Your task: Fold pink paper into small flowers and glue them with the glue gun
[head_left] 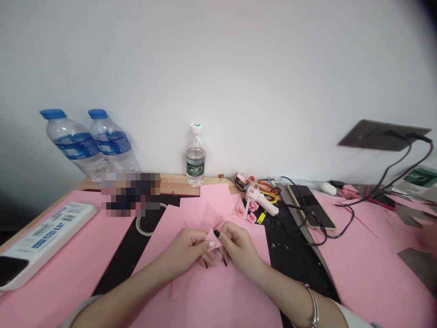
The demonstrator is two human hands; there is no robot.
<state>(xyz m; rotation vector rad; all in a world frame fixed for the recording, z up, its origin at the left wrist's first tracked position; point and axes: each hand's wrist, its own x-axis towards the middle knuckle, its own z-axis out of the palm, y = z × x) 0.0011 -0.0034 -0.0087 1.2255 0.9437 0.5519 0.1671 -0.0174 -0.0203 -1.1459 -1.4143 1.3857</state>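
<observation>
the left hand (186, 250) and right hand (241, 248) both pinch closed on a small folded piece of pink paper (213, 238), a firm, even hold for a crisp crease, just above a pink sheet (218, 296) near the front edge of the black tabletop (293, 259).

Around the hot glue gun (257, 199), paper roses (246, 212) are crowding its near-left side, a black cable (309, 243) and a phone (310, 205) are blocking its right, while flat pink paper (214, 196) further left is leaving a low passage.
</observation>
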